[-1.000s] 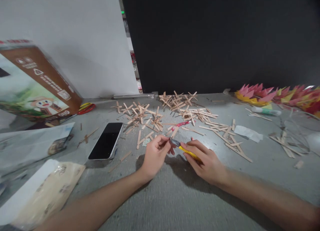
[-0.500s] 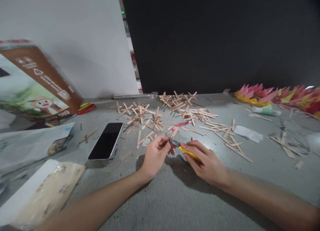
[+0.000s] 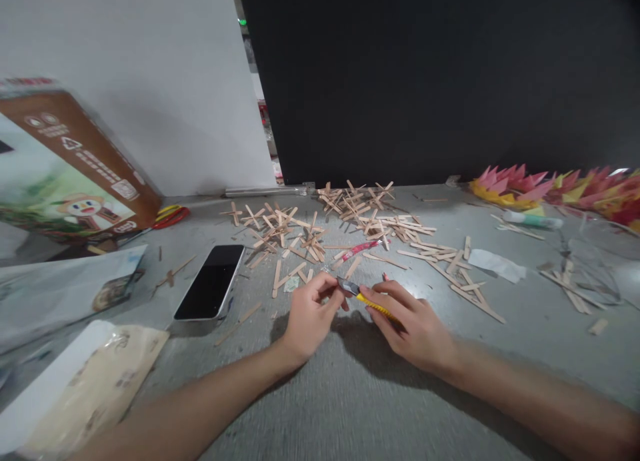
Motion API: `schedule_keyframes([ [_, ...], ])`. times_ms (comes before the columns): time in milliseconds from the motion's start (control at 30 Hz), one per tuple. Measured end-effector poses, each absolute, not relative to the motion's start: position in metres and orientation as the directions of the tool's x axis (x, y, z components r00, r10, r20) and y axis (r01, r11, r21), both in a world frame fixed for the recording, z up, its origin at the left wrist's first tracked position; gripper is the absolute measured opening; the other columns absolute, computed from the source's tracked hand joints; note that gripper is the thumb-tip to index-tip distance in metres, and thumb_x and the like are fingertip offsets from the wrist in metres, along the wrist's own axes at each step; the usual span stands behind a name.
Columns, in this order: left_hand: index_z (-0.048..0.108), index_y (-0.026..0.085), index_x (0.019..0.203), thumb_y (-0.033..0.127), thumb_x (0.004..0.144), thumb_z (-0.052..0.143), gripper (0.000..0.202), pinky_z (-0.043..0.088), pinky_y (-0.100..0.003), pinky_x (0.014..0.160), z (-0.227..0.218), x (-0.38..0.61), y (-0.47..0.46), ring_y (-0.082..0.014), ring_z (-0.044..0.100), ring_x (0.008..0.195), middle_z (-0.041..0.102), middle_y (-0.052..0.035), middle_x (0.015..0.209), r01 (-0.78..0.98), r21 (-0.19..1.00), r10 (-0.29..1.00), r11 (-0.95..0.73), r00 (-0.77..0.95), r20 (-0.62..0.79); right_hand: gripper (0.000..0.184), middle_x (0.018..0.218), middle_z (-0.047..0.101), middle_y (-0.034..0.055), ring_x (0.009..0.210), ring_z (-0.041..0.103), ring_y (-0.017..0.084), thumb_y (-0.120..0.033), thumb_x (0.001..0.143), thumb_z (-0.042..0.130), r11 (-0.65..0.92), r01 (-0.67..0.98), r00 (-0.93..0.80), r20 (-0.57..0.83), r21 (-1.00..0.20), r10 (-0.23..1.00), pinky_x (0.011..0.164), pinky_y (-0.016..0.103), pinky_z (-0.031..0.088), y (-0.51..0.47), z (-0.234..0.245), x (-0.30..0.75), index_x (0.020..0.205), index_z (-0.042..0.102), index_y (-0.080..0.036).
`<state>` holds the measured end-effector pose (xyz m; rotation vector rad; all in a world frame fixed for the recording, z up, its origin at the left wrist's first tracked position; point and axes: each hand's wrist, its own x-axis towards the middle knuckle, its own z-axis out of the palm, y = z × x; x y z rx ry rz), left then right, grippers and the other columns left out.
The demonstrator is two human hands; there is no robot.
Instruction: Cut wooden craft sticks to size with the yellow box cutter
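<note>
My right hand (image 3: 411,324) grips a yellow utility knife (image 3: 369,301) low over the grey table, its tip pointing left. My left hand (image 3: 311,312) is closed in a pinch right at the knife's grey tip (image 3: 347,286); what its fingers hold is too small to make out. Just beyond both hands lie many wooden craft sticks (image 3: 300,231), some glued into crosses, and a red and white pen-like item (image 3: 359,249).
A black phone (image 3: 210,290) lies face up left of my hands. Farther left are a tilted brown printed box (image 3: 75,168), plastic packets (image 3: 65,288) and red-yellow scissors (image 3: 173,214). Pink and yellow paper flowers (image 3: 550,188), a glue stick (image 3: 530,219) and a white paper scrap (image 3: 495,264) sit at the right.
Both hands stay together at the knife's tip, with only a slight shift of the view. Nothing has been picked up or let go.
</note>
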<state>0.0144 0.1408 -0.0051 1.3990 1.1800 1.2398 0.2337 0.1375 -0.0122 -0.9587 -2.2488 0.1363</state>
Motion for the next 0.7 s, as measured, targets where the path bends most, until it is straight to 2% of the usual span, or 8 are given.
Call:
schedule_keyframes([
  [133,0.060,0.019,0.082,0.027,0.094,0.063,0.015,0.048,-0.022,0.063,-0.0048,0.0144,0.1416,-0.0126,0.065,0.062,0.068,0.0013,0.068,0.100,0.984,0.990,-0.144,0.017,0.143,0.034,0.113,0.071,0.0098,0.101,0.074,0.020,-0.023,0.105,0.052,0.720,0.611,-0.491,0.557,-0.328,0.670,0.086,0.033,0.064,0.1371,-0.0117,0.2331,0.138,0.060,-0.025],
  [233,0.060,0.018,0.081,0.029,0.094,0.063,0.017,0.047,-0.022,0.062,-0.0045,0.0147,0.1421,-0.0124,0.065,0.062,0.068,0.0008,0.068,0.098,0.984,0.989,-0.151,0.006,0.151,0.033,0.112,0.071,0.0102,0.100,0.075,0.020,-0.022,0.105,0.052,0.719,0.619,-0.490,0.559,-0.316,0.669,0.077,0.029,0.064,0.1370,-0.0121,0.2338,0.137,0.061,-0.023],
  [333,0.059,0.018,0.082,0.030,0.095,0.063,0.018,0.047,-0.022,0.062,-0.0055,0.0148,0.1416,-0.0123,0.065,0.062,0.068,0.0010,0.068,0.094,0.982,0.987,-0.162,-0.002,0.163,0.033,0.112,0.071,0.0101,0.099,0.075,0.019,-0.022,0.105,0.052,0.715,0.625,-0.489,0.556,-0.313,0.672,0.074,0.027,0.064,0.1372,-0.0136,0.2344,0.136,0.062,-0.023],
  [533,0.058,0.019,0.081,0.021,0.091,0.062,0.012,0.047,-0.021,0.063,-0.0080,0.0154,0.1390,-0.0119,0.065,0.062,0.068,0.0021,0.067,0.121,0.976,0.983,-0.181,0.025,0.179,0.033,0.111,0.072,0.0095,0.100,0.075,0.020,-0.022,0.105,0.053,0.712,0.650,-0.490,0.570,-0.265,0.660,0.063,0.024,0.060,0.1368,-0.0160,0.2319,0.136,0.064,-0.024],
  [700,0.057,0.019,0.081,0.026,0.094,0.062,0.016,0.047,-0.022,0.062,-0.0079,0.0165,0.1402,-0.0128,0.066,0.063,0.068,0.0013,0.068,0.084,0.982,0.986,-0.169,0.012,0.168,0.032,0.111,0.072,0.0099,0.099,0.075,0.019,-0.022,0.105,0.053,0.720,0.634,-0.483,0.583,-0.281,0.654,0.069,0.025,0.063,0.1366,-0.0145,0.2314,0.134,0.065,-0.022],
])
